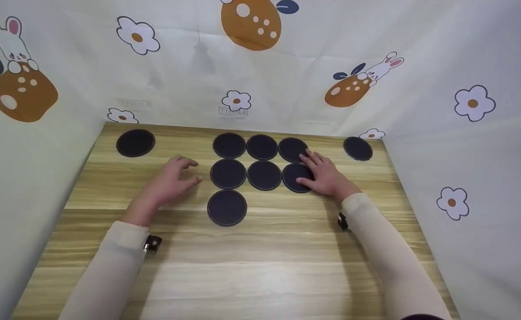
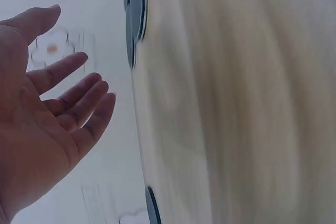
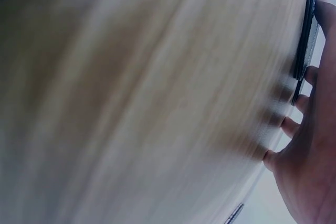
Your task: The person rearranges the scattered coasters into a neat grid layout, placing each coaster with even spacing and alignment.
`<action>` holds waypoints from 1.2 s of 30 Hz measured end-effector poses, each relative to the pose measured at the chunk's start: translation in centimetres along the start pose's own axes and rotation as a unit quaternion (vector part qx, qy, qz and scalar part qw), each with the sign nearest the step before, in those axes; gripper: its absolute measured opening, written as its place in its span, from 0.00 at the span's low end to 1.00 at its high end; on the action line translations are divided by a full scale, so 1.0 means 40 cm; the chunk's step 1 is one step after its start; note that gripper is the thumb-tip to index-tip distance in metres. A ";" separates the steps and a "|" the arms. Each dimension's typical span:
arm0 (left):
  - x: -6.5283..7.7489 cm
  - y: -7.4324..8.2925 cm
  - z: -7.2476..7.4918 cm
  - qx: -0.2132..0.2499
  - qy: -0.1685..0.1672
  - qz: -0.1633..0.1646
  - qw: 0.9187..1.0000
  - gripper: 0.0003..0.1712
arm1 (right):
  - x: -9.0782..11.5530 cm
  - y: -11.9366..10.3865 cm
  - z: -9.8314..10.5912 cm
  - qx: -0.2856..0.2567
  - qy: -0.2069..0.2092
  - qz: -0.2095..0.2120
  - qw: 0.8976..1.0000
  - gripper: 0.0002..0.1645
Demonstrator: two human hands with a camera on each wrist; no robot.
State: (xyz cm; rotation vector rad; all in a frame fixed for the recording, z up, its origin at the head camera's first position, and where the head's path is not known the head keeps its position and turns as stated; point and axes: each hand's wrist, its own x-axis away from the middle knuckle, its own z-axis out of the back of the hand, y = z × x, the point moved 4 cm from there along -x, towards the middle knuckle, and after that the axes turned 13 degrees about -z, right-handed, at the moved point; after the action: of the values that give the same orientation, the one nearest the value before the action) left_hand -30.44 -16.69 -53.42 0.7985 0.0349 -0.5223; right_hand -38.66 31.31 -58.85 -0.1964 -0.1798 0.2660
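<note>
Round black coasters lie flat on the wooden table, edge to edge: three in a back row (image 1: 230, 145), three in a second row (image 1: 264, 175), and a single coaster (image 1: 227, 207) in front of the left column. My right hand (image 1: 325, 175) rests with spread fingers on the right-end coaster (image 1: 291, 178) of the second row, one fingertip at the edge of the back-row coaster (image 1: 292, 149) behind it. In the right wrist view, fingertips meet the rim of a coaster (image 3: 305, 35). My left hand (image 1: 169, 180), fingers loosely bent, holds nothing and hovers left of the group.
One more coaster (image 1: 135, 142) lies at the back left corner, another (image 1: 358, 148) at the back right corner. A light curtain (image 1: 176, 75) printed with rabbits and flowers encloses the table (image 1: 251, 266) at the back and both sides.
</note>
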 end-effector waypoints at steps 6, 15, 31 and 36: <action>-0.010 -0.076 0.064 -0.011 0.038 0.047 0.998 0.33 | -0.002 -0.001 0.000 0.000 -0.002 0.009 1.000 0.56; -0.027 -0.162 0.133 -0.057 0.083 0.090 0.991 0.36 | -0.003 0.004 -0.003 -0.001 0.005 0.010 1.000 0.57; -0.040 -0.324 0.187 -0.088 0.102 0.214 0.967 0.47 | 0.005 -0.006 0.005 -0.008 0.009 0.010 1.000 0.56; -0.042 -0.348 0.199 -0.088 0.087 0.228 0.966 0.55 | 0.005 -0.008 0.005 -0.008 0.011 0.009 1.000 0.56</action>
State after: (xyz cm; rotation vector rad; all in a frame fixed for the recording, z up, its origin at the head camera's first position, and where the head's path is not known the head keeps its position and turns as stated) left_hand -39.58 -29.52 -56.83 0.6487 0.0574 -0.0104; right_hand -38.44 31.11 -58.58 -0.2176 -0.1589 0.2812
